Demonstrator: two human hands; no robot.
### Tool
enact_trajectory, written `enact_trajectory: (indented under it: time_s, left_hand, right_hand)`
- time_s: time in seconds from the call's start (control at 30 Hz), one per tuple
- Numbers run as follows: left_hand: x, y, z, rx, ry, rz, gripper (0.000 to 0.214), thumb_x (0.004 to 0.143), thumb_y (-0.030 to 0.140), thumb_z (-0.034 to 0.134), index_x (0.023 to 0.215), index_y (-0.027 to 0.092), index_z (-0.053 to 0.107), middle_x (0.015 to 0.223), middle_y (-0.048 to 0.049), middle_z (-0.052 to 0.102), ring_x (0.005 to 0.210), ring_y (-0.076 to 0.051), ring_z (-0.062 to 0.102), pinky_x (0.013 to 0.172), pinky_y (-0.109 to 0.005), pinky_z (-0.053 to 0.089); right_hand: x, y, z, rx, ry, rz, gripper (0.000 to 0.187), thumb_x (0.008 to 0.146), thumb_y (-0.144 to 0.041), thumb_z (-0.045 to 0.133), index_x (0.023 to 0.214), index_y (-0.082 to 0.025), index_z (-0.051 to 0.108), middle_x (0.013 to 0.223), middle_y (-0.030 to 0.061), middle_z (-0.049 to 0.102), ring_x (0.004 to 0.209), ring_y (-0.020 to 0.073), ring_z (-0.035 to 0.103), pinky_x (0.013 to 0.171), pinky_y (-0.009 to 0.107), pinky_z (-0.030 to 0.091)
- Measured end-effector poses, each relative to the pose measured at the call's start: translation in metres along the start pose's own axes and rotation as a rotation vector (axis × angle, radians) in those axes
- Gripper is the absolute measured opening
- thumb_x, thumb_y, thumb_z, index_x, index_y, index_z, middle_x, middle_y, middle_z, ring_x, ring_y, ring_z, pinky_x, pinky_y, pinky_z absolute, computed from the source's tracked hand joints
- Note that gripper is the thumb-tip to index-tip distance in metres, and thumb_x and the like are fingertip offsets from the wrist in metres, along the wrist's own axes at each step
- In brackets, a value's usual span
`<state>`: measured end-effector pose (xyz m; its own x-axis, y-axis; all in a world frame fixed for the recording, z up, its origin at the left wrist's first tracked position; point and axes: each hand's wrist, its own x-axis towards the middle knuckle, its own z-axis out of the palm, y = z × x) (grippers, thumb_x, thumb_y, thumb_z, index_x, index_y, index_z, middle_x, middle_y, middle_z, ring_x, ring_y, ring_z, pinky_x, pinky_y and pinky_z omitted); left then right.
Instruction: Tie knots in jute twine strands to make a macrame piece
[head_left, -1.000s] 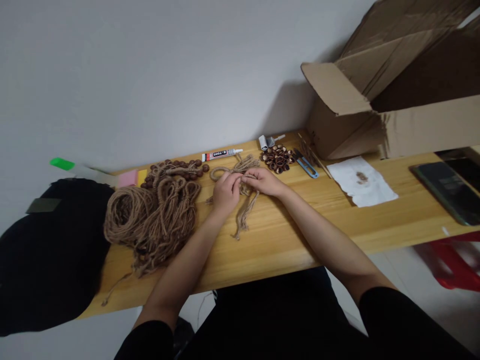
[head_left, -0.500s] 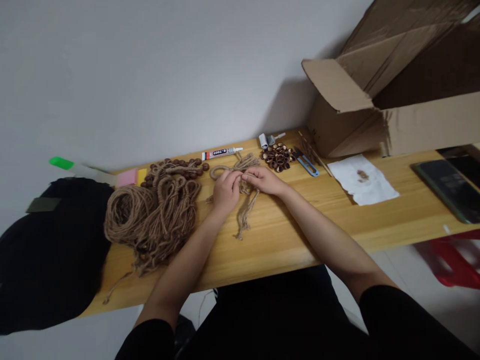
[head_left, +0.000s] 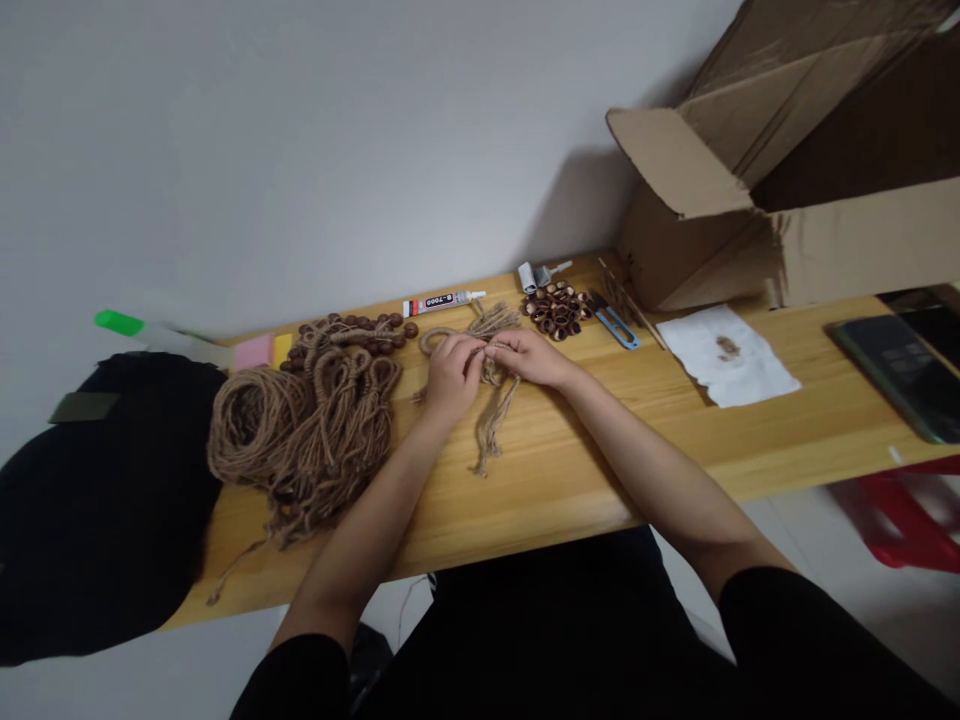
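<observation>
Over the middle of the wooden table, my left hand (head_left: 453,375) and my right hand (head_left: 527,357) meet at the fingertips, both pinching jute cord (head_left: 491,425). Its frayed ends hang down toward me, and more strands fan out behind my fingers. A corded loop (head_left: 433,338) shows just beyond my left hand. The exact spot being pinched is hidden by my fingers. Left of my hands lies a big heap of knotted brown cord (head_left: 349,420) beside a cord coil (head_left: 255,425). Behind my right hand sit several cut brown shells (head_left: 556,310).
Along the back are a glue tube (head_left: 442,303), round brown beads (head_left: 390,330), blue thread snips (head_left: 615,320) and a thin stick (head_left: 634,305). To the right are a stained white tissue (head_left: 727,357), a phone (head_left: 892,370) and an open cardboard box (head_left: 697,250). A black bag (head_left: 97,510) stands left.
Both hands stay pinched together on the cord in nearly the same place. The view has shifted very slightly; nothing else visibly moved.
</observation>
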<state>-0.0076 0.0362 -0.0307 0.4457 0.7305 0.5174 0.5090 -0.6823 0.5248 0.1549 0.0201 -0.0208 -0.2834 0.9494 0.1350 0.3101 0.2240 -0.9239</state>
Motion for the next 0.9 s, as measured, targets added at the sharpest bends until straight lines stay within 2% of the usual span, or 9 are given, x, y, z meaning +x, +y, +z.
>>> enact_trajectory:
  time_s: [0.2,0.47,0.73,0.9]
  left_hand:
    - [-0.0003,0.0004,-0.0004,-0.02,-0.035,-0.001,0.018,0.086,0.02,0.044,0.091,0.016,0.061,0.093,-0.006,0.064,0.091,-0.018,0.056,0.084,-0.033,0.043]
    - [-0.0011,0.0,-0.0007,0.096,-0.055,0.038,0.02,0.088,0.021,0.041,0.09,0.016,0.061,0.087,-0.007,0.063,0.085,-0.019,0.055,0.077,-0.034,0.042]
    - [-0.0018,0.0017,0.0007,0.213,-0.065,0.012,0.019,0.085,0.016,0.04,0.09,0.018,0.059,0.087,-0.0069,0.062,0.086,-0.022,0.054,0.073,-0.034,0.04]
    - [-0.0018,0.0016,-0.0001,0.201,-0.063,-0.011,0.02,0.082,0.013,0.042,0.091,0.019,0.058,0.088,-0.0062,0.062,0.087,-0.022,0.054,0.073,-0.034,0.039]
  right_hand:
    - [-0.0005,-0.0015,-0.0013,0.025,-0.023,0.001,0.028,0.079,-0.039,0.048,0.066,-0.014,0.051,0.058,-0.0026,0.045,0.056,0.009,0.04,0.057,0.022,0.033]
    - [0.0002,0.0014,0.0012,0.015,-0.008,0.017,0.031,0.079,-0.041,0.048,0.063,-0.015,0.05,0.056,-0.0035,0.042,0.055,0.0085,0.037,0.055,0.021,0.031]
    - [-0.0011,-0.0006,0.0017,0.024,0.009,0.036,0.033,0.074,-0.044,0.057,0.073,-0.011,0.061,0.064,-0.0001,0.055,0.062,0.0111,0.048,0.061,0.023,0.037]
    - [-0.0014,-0.0017,0.0013,0.065,0.023,0.068,0.04,0.071,-0.051,0.059,0.072,-0.01,0.063,0.064,0.0002,0.056,0.061,0.011,0.048,0.059,0.022,0.038]
